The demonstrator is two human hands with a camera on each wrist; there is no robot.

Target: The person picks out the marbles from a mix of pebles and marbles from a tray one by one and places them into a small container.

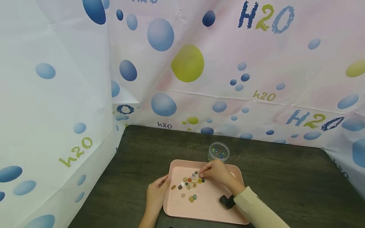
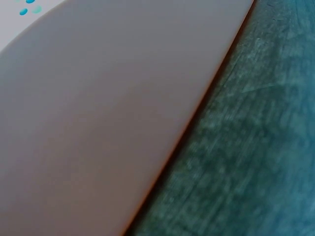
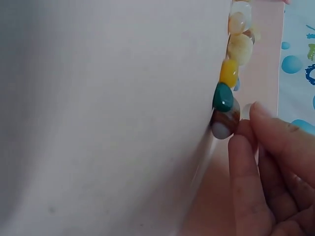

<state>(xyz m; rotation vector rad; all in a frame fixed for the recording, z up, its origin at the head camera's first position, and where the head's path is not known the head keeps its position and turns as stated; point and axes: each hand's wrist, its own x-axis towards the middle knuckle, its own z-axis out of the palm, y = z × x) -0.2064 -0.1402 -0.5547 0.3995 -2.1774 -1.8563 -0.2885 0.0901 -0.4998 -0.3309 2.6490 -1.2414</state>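
Note:
A pink tray [image 1: 211, 205] holds a loose cluster of polished stones in mixed colours. My left hand [image 1: 155, 193] grips the tray's left rim, its fingertips at the wall. Over the cluster's right side, my right hand [image 1: 218, 172] reaches down with thumb and fingers drawn together. In the right wrist view, its fingertips [image 3: 241, 142] are right at a brown stone [image 3: 227, 117] with a pale end; I cannot tell whether they pinch it. A dark green stone [image 3: 223, 97] and a yellow stone [image 3: 229, 73] lie beside it.
Behind the tray stands a clear round container [image 1: 219, 151] with small colourful pieces inside. A black object [image 1: 227, 201] shows at the right wrist, over the tray. The dark wooden table [image 1: 142, 148] meets a white printed sheet [image 1: 182, 120] at the back and left.

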